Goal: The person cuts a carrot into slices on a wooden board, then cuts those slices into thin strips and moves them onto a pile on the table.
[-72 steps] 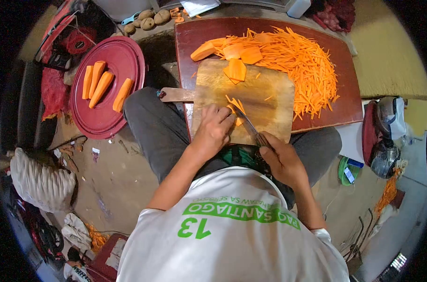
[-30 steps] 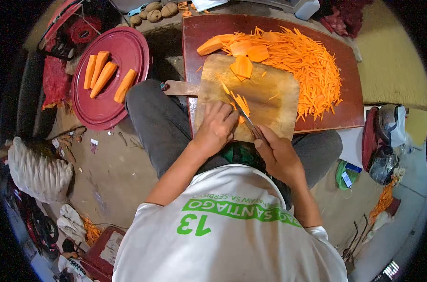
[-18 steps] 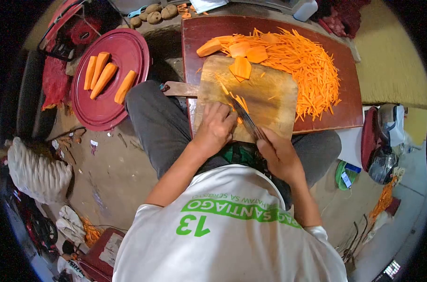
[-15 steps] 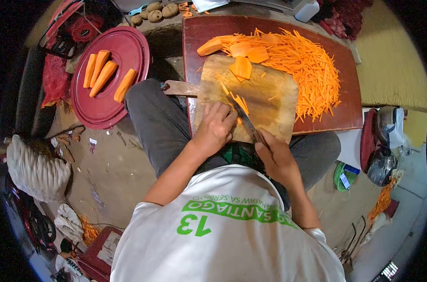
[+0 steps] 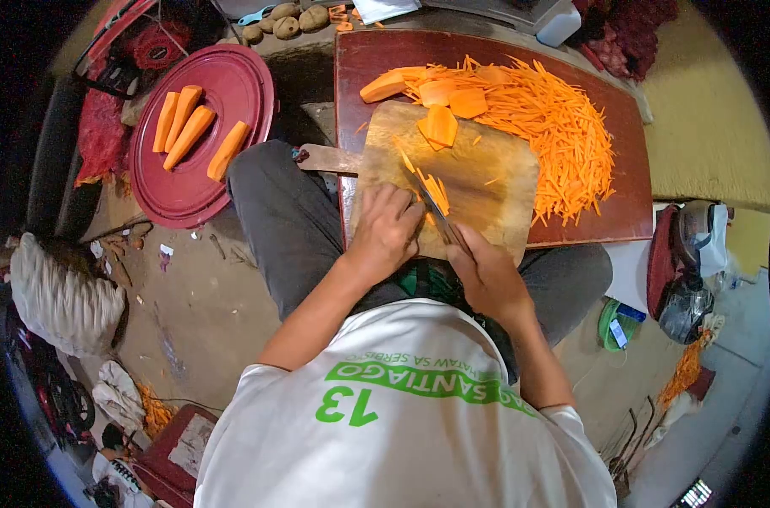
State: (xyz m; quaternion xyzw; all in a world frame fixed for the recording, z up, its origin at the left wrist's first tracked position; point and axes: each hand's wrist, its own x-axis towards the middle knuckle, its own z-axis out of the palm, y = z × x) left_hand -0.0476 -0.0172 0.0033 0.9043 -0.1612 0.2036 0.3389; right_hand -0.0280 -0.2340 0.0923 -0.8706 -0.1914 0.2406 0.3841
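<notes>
While the blade works, start at the far left: a round dark-red plastic lid [image 5: 200, 135] lies on the floor, serving as a tray, and it carries four peeled orange carrot lengths [image 5: 188, 135], three close together and one apart toward its right edge. Above it, a few brown potatoes [image 5: 285, 22] sit by the top edge.

Moving right, the left hand [image 5: 387, 230] presses curled fingers down on a small stack of thin orange carrot slices [image 5: 433, 193] at the near-left part of the pale wooden chopping board with a handle [image 5: 478, 182]; its grip is clenched over that stack, knuckles toward the blade. The right hand [image 5: 485, 275] has its grip wrapped tight round the handle of a slim steel knife [image 5: 440, 212], whose edge lies across the slices just beside the left fingertips.

By my read, this is the matchstick stage: slices are being cut into fine strips. The next stroke calls for the left fingers to creep back a touch and stay tucked, with the blade coming straight down close by.

Further right, broader flat orange carrot slabs [image 5: 441, 125] wait at the board's far edge. The board rests on a dark-red rectangular tray [image 5: 631, 212] that acts as the worktop across the lap, and it holds a big heap of shredded orange carrot strips [image 5: 554, 118] spread along its far and right side.
</notes>
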